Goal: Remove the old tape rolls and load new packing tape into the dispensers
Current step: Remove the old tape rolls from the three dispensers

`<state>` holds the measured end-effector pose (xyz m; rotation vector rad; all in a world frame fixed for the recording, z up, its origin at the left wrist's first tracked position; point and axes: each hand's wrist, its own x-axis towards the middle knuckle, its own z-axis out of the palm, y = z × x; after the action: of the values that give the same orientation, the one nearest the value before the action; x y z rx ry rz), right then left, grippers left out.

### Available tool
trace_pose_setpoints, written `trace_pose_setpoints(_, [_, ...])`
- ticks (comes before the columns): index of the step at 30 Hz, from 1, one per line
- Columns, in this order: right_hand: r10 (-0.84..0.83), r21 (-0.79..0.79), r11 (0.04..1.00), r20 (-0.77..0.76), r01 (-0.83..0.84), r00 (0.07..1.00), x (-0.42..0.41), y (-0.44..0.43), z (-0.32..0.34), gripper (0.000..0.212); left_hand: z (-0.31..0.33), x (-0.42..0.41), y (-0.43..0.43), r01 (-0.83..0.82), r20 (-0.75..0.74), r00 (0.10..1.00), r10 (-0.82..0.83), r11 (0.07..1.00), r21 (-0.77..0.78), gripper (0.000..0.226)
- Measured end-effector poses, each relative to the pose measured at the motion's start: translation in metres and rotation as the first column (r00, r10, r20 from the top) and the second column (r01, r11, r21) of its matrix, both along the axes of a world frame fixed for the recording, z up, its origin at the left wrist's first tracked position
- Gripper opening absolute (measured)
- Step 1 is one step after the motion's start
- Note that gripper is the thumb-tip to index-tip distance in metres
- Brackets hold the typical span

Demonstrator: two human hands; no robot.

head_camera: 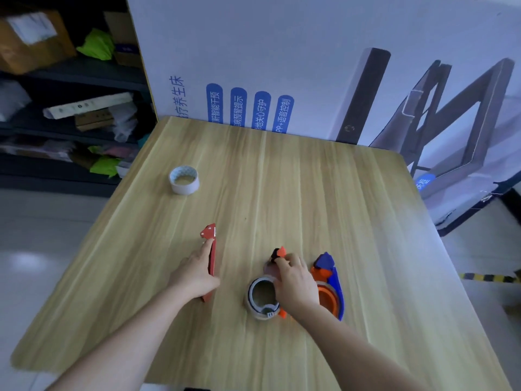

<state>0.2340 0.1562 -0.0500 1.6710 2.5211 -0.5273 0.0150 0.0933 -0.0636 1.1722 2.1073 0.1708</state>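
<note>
Head view is showing the left hand (194,273) gripping the red dispenser (212,244) at lower centre, forefinger stretched along it. Its long axis is running up the frame, head pointing to the top. The right hand (296,280) is curling its fingers round the orange dispenser (279,252), just left of the blue dispenser (328,266).

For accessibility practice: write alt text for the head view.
A person's left hand holds a red tape dispenser while the right hand grips an orange dispenser holding a tape roll, on a wooden table. A blue dispenser and white roll lie nearby.
</note>
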Motion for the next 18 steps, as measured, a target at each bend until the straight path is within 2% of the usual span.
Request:
trace_pose_setpoints(3, [-0.007, 0.011, 1.0, 0.105, 0.006, 0.994, 0.016, -0.008, -0.003, 0.037, -0.002, 0.021, -0.018, -0.046, -0.048, 0.998, 0.046, 0.999, -0.003, 0.1])
trace_pose_setpoints(5, [0.002, -0.005, 1.0, 0.127, -0.001, 0.992, 0.023, -0.012, -0.006, 0.029, 0.002, 0.037, -0.025, -0.041, -0.198, 0.979, 0.041, 0.999, 0.004, 0.094])
trace_pose_setpoints(8, [0.042, -0.004, 0.999, 0.106, -0.041, 0.994, 0.029, -0.018, -0.014, 0.043, 0.01, 0.062, -0.034, 0.198, -0.423, 0.899, -0.113, 0.966, 0.164, 0.073])
trace_pose_setpoints(10, [0.054, -0.001, 0.999, 0.087, -0.054, 0.995, 0.031, -0.02, -0.015, 0.047, 0.01, 0.078, -0.035, 0.399, -0.417, 0.867, -0.274, 0.883, 0.248, 0.059])
trace_pose_setpoints(12, [0.048, -0.023, 0.999, 0.068, -0.046, 0.997, 0.031, -0.022, -0.011, 0.038, 0.006, 0.092, -0.035, 0.553, -0.398, 0.806, -0.437, 0.797, 0.244, 0.05])
trace_pose_setpoints(15, [0.041, -0.044, 0.998, 0.033, -0.04, 0.999, 0.031, -0.023, -0.008, 0.031, -0.004, 0.103, -0.031, 0.652, -0.436, 0.717, -0.543, 0.744, 0.146, 0.051])
trace_pose_setpoints(18, [-0.011, -0.113, 0.994, -0.002, 0.011, 1.0, 0.032, -0.023, -0.01, 0.03, -0.013, 0.106, -0.027, 0.655, -0.497, 0.7, -0.513, 0.738, 0.162, 0.039])
